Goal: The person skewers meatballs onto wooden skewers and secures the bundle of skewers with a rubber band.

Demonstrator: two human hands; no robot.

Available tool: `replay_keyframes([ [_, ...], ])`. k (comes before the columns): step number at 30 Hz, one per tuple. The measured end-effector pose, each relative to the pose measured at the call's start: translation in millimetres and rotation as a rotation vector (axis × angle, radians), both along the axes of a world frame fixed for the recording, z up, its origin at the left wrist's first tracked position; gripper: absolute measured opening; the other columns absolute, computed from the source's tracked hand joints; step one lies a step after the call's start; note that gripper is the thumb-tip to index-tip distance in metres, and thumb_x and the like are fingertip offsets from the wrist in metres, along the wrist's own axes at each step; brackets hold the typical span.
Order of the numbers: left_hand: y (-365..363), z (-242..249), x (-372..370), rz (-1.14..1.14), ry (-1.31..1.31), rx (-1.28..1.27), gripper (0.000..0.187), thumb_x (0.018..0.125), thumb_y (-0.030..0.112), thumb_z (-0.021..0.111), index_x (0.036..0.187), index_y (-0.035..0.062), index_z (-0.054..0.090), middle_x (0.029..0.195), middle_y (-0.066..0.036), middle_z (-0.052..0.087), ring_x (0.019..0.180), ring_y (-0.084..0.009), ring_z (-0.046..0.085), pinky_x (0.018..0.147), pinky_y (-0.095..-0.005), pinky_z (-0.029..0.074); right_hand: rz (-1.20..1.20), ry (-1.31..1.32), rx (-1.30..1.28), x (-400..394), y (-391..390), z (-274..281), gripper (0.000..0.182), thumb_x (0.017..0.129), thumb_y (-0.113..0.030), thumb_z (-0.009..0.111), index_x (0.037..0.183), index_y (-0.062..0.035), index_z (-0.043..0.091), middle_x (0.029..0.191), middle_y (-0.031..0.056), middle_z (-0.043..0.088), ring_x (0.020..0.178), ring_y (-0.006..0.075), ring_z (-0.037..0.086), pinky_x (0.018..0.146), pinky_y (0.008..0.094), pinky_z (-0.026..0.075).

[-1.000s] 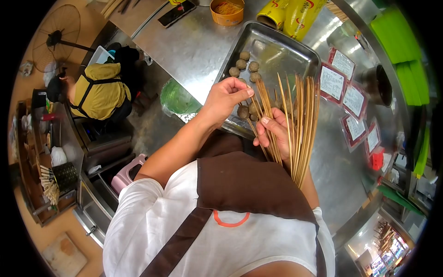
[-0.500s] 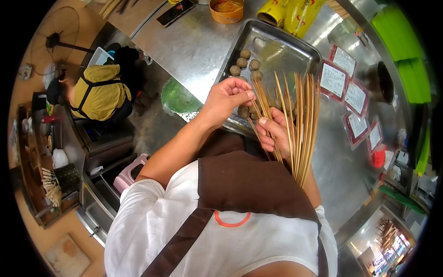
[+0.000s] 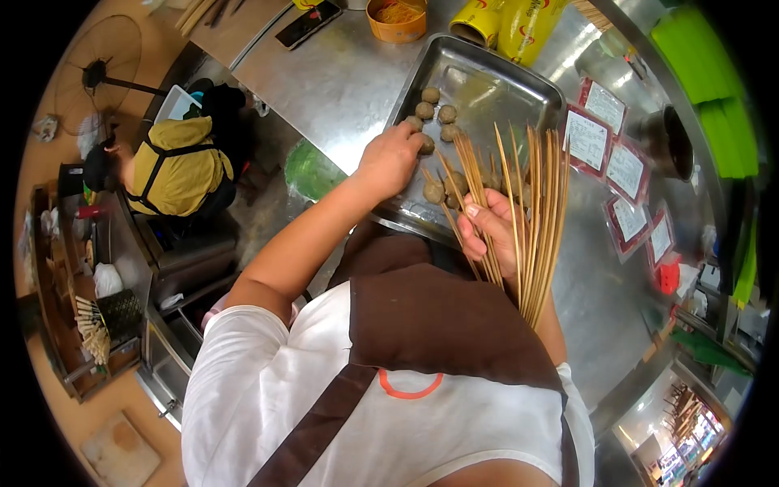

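Observation:
Over the left side of a metal tray (image 3: 558, 101), my left hand (image 3: 391, 160) has its bent fingers closed at a brown meatball (image 3: 426, 144). Its fingertips are partly hidden behind the hand. More meatballs (image 3: 447, 114) lie in the tray in loose rows. My right hand (image 3: 497, 227) is wrapped round a fanned bundle of thin wooden skewers (image 3: 545, 219), points up and away from me. Near the skewers' tips, some meatballs (image 3: 434, 191) show between the sticks, others partly hidden behind them.
Flat red packets with white labels (image 3: 587, 138) lie right of the tray. Behind it are yellow rolls (image 3: 477, 23), an orange tub (image 3: 397, 19) and a phone (image 3: 308, 24). A person in a yellow top (image 3: 182, 166) is at the left, near a fan (image 3: 95, 75).
My left hand has left the skewers and moved up and left to the meatballs in the tray. My right hand still grips the bundle, which has shifted slightly.

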State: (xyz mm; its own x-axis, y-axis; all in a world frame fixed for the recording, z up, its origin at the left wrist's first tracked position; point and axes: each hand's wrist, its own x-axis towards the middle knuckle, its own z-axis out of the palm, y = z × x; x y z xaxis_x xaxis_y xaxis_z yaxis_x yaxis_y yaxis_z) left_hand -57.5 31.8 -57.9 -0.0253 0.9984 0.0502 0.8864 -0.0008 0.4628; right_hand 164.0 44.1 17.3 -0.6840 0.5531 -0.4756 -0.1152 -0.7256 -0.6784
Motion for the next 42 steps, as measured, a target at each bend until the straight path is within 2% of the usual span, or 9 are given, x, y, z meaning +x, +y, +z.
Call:
replay_keyframes([
  [2, 10, -12, 3, -0.093, 0.327, 0.047, 0.037, 0.072, 0.008, 0.061, 0.109, 0.0070, 0.058, 0.114, -0.007, 0.054, 0.103, -0.0259, 0.052, 0.082, -0.0376, 0.043, -0.010, -0.002, -0.007, 0, 0, 1, 0.009, 0.092, -0.009, 0.048, 0.098, -0.0021, 0.047, 0.069, 0.0065, 0.052, 0.049, 0.0095, 0.040, 0.044, 0.0231, 0.034],
  [5, 21, -28, 3, -0.164, 0.396, 0.087, 0.039, 0.071, 0.009, 0.060, 0.109, 0.0083, 0.058, 0.111, -0.007, 0.054, 0.104, -0.0249, 0.049, 0.084, -0.0365, 0.039, -0.015, -0.045, 0.023, -1, -1, 1, 0.008, 0.092, -0.009, 0.048, 0.097, -0.0029, 0.047, 0.069, 0.0063, 0.052, 0.049, 0.0094, 0.040, 0.044, 0.0230, 0.034],
  [9, 25, -35, -2, -0.194, 0.327, 0.119, 0.040, 0.071, 0.005, 0.060, 0.111, 0.0079, 0.057, 0.110, -0.007, 0.055, 0.104, -0.0265, 0.050, 0.082, -0.0380, 0.041, -0.013, -0.048, 0.060, -1, -1, 2, 0.009, 0.092, -0.010, 0.048, 0.098, -0.0028, 0.047, 0.070, 0.0069, 0.052, 0.049, 0.0095, 0.041, 0.044, 0.0230, 0.034],
  [12, 22, -26, -1, -0.058, 0.054, 0.381, 0.033, 0.077, 0.004, 0.060, 0.110, 0.0064, 0.058, 0.104, -0.005, 0.059, 0.094, -0.0215, 0.056, 0.075, -0.0349, 0.045, -0.048, -0.050, 0.079, 1, 0, 0, 0.010, 0.092, -0.009, 0.048, 0.099, -0.0024, 0.046, 0.071, 0.0071, 0.051, 0.049, 0.0091, 0.040, 0.044, 0.0227, 0.033],
  [14, 13, -3, 4, 0.390, -0.957, -0.021, 0.038, 0.083, -0.001, 0.059, 0.119, 0.0052, 0.052, 0.106, -0.006, 0.061, 0.088, -0.0163, 0.060, 0.070, -0.0304, 0.049, -0.041, 0.002, 0.053, 2, 0, -3, 0.010, 0.092, -0.007, 0.048, 0.100, -0.0017, 0.045, 0.072, 0.0071, 0.051, 0.049, 0.0084, 0.039, 0.044, 0.0221, 0.032],
  [18, -3, 19, 2, 0.433, -1.551, 0.049, 0.044, 0.086, -0.003, 0.053, 0.129, 0.0016, 0.041, 0.108, -0.015, 0.060, 0.089, -0.0189, 0.061, 0.077, -0.0290, 0.052, 0.006, -0.003, 0.046, -2, -1, -1, 0.012, 0.091, -0.006, 0.047, 0.102, -0.0010, 0.043, 0.072, 0.0068, 0.050, 0.049, 0.0077, 0.038, 0.044, 0.0217, 0.032],
  [22, -8, 41, 5, 0.390, -2.000, -0.007, 0.036, 0.088, 0.003, 0.056, 0.122, -0.0021, 0.047, 0.108, -0.016, 0.060, 0.094, -0.0233, 0.061, 0.084, -0.0335, 0.052, 0.007, -0.042, 0.069, -3, -1, 2, 0.015, 0.091, -0.006, 0.047, 0.105, 0.0002, 0.044, 0.072, 0.0066, 0.050, 0.049, 0.0076, 0.039, 0.044, 0.0216, 0.032],
  [26, -7, 39, 18, 0.476, -1.847, -0.004, 0.035, 0.091, 0.013, 0.055, 0.121, -0.0033, 0.048, 0.110, -0.017, 0.059, 0.098, -0.0230, 0.060, 0.091, -0.0344, 0.049, 0.018, -0.107, 0.110, -5, -2, 10, 0.019, 0.091, -0.006, 0.048, 0.108, 0.0011, 0.045, 0.072, 0.0061, 0.051, 0.049, 0.0077, 0.039, 0.044, 0.0217, 0.032],
  [42, -7, 43, 32, 0.527, -1.855, -0.117, 0.031, 0.094, 0.029, 0.050, 0.110, 0.0029, 0.052, 0.095, -0.007, 0.057, 0.087, -0.0169, 0.053, 0.081, -0.0349, 0.044, 0.002, -0.116, 0.143, -7, -5, 2, 0.014, 0.091, -0.004, 0.048, 0.104, -0.0030, 0.051, 0.074, 0.0058, 0.053, 0.050, 0.0071, 0.042, 0.045, 0.0203, 0.033],
])
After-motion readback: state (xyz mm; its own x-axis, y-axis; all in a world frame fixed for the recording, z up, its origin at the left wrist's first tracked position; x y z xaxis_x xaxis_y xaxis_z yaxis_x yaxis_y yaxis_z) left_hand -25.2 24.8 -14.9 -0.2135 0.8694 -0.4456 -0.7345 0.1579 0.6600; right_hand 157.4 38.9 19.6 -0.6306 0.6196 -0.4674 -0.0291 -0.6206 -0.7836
